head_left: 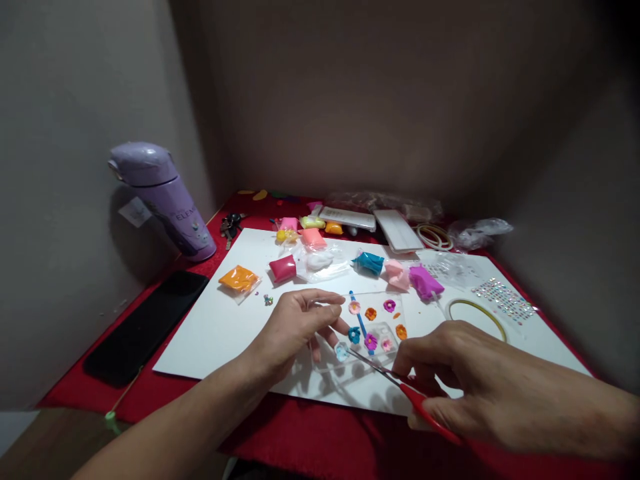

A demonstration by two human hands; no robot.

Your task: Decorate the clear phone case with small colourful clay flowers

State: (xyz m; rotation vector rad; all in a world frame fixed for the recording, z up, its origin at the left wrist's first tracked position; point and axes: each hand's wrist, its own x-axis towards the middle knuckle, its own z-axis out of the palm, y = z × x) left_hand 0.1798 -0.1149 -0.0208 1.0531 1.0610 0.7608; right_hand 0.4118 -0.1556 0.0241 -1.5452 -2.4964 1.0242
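Observation:
My right hand (465, 380) is closed round red-handled scissors (400, 385), whose blades point left toward a clear phone case (363, 333). Small clay flowers in pink, orange, blue and purple sit on the case, beside a blue stick (358, 317). My left hand (300, 327) rests at the case's left edge with its thumb and fingers pinched together; I cannot make out what is between them. Both hands are over a white sheet (225, 327) on a red tabletop (310, 433).
Several clay packets lie on the sheet: orange (239, 279), dark pink (283, 268), teal (370, 263), purple (425, 282). A lilac bottle (165, 200) stands at the back left, a black phone (146, 325) lies on the left. A gem sticker sheet (505, 300) and a tape ring (475, 312) lie right.

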